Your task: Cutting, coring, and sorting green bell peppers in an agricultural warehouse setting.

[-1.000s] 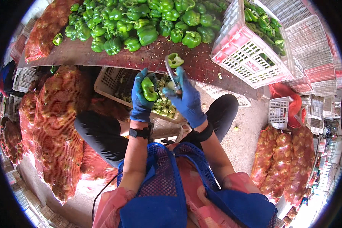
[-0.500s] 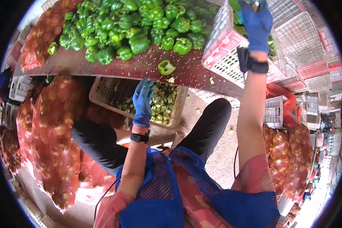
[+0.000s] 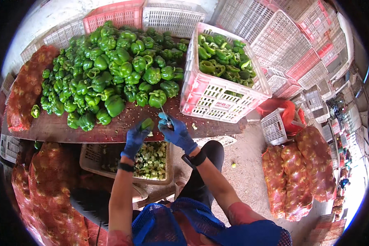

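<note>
My left hand (image 3: 135,139), in a blue glove, is closed on a piece of green bell pepper (image 3: 147,124) at the table's front edge. Close beside it, my right hand (image 3: 177,133), also gloved in blue, grips a small knife (image 3: 164,112) whose blade points away from me. Beyond both hands lies a large heap of whole green bell peppers (image 3: 106,74). To the right stands a white and pink plastic crate (image 3: 217,96) holding opened peppers (image 3: 223,57). Below the table edge, a crate (image 3: 151,180) contains pale pepper cores (image 3: 149,160).
The dark red table (image 3: 151,119) is strewn with seeds and scraps. Red mesh sacks (image 3: 53,184) fill the left side, and more sacks (image 3: 293,176) stand on the floor at right. Stacked plastic crates (image 3: 279,41) rise at the back right.
My right hand has come back from the crate at right to the table's front edge. My left hand now holds the pepper piece; the cut pepper has gone from the tabletop. The view has shifted.
</note>
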Demonstrator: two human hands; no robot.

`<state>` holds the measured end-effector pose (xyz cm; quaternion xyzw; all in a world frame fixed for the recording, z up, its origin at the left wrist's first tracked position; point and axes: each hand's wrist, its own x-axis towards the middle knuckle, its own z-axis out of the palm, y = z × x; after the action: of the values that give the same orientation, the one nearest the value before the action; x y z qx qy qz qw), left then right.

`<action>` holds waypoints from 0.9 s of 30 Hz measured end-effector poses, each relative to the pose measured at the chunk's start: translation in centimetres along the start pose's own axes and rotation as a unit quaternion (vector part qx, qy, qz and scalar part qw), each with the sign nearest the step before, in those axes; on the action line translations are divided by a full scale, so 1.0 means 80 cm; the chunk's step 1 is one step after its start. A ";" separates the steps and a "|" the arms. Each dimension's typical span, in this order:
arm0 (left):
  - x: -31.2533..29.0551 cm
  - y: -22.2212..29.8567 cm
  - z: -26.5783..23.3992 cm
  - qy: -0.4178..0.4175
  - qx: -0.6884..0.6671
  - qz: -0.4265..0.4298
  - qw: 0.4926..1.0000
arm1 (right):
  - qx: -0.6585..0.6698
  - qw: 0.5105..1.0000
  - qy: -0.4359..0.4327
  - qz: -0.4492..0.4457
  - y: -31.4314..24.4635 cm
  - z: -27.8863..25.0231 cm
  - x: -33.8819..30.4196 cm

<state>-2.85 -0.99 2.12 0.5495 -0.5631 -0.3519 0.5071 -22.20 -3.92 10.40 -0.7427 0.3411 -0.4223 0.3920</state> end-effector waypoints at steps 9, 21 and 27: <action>-0.093 0.052 0.003 0.004 -0.723 -0.132 0.679 | 0.191 0.963 -0.114 0.152 -0.029 0.069 -0.052; -0.127 0.081 -0.001 0.131 -0.592 0.009 0.795 | 0.304 0.888 -0.228 0.259 -0.071 0.093 -0.087; -0.126 0.085 -0.019 0.072 -0.511 0.001 0.857 | 0.285 0.893 -0.221 0.268 -0.071 0.093 -0.100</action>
<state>-4.36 10.10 7.14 0.2365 -0.2666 -0.5494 0.7557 -17.86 7.63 10.00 -0.5535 0.2965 -0.2058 0.7506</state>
